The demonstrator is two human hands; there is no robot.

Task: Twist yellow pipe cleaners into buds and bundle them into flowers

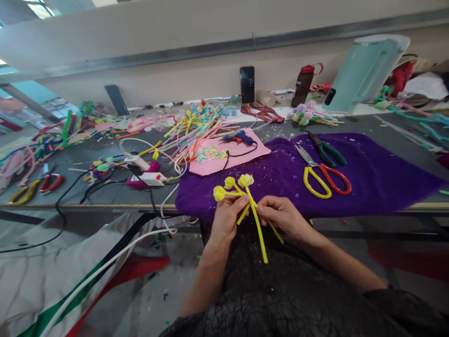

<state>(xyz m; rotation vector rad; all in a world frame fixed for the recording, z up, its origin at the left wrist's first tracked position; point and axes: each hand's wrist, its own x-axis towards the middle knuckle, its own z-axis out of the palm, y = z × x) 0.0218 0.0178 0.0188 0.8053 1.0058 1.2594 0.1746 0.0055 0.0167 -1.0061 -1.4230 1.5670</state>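
Three yellow pipe-cleaner flowers [246, 181] with fuzzy round heads are held in front of me, just past the table's front edge. My left hand [228, 213] pinches their stems below the heads, thumb on top. My right hand [280, 213] has thumb and fingers closed on a yellow stem [275, 231] that slants down to the right. Another long stem [260, 234] hangs down between my hands. Under and beyond them lies a purple cloth [280, 164]. How the stems join is partly hidden by my fingers.
Scissors [317, 173] and pliers [326, 150] lie on the cloth at right. A glue gun [240, 136] rests on pink paper [210, 164]. Left are a power strip [145, 179], cables and more pliers [24, 194]. Behind are colored pipe cleaners [203, 121], a bottle [303, 86] and a kettle [365, 72].
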